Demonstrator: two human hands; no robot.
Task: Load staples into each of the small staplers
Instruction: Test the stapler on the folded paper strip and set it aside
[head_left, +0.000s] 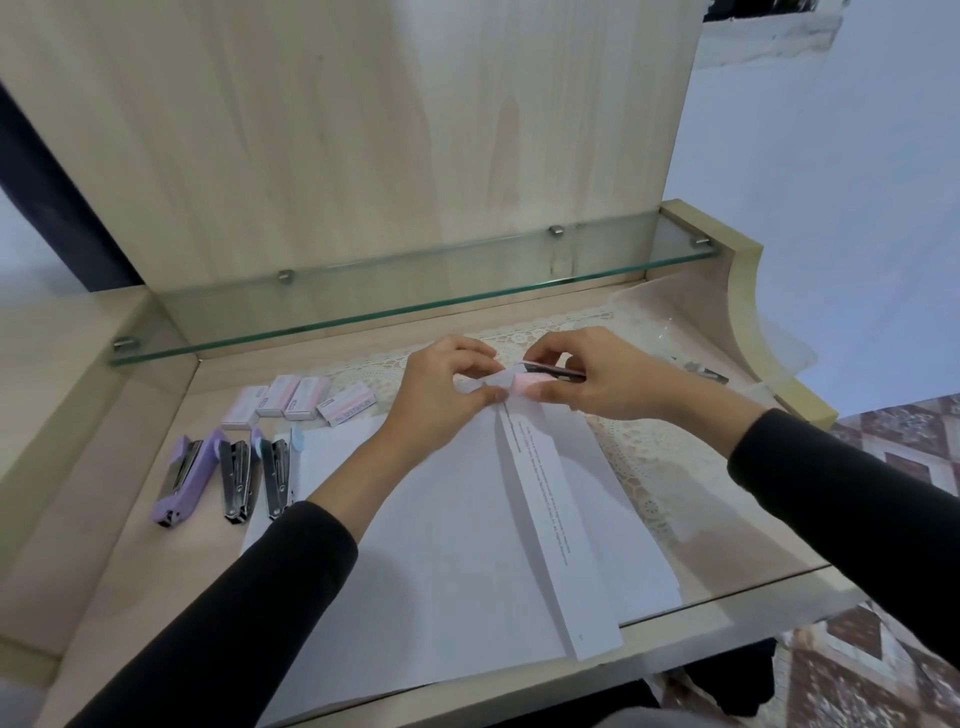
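Note:
My right hand (587, 371) holds a small pink stapler (524, 383) above the far end of the white paper sheets (467, 545). My left hand (447, 387) pinches the top edge of a folded paper strip (545, 499) right beside the stapler's mouth. Three more small staplers lie open in a row at the left: a purple one (182, 480), a second with a purple top (236, 480), and a light-blue one (278, 475). Several pink staple boxes (298, 402) sit just behind them.
A glass shelf (415, 291) juts out low over the back of the desk. A lace mat (639, 452) lies under the papers. Clear plastic wrapping (691, 338) with dark metal pieces (706, 371) sits at the right. The desk's front edge (727, 631) is close.

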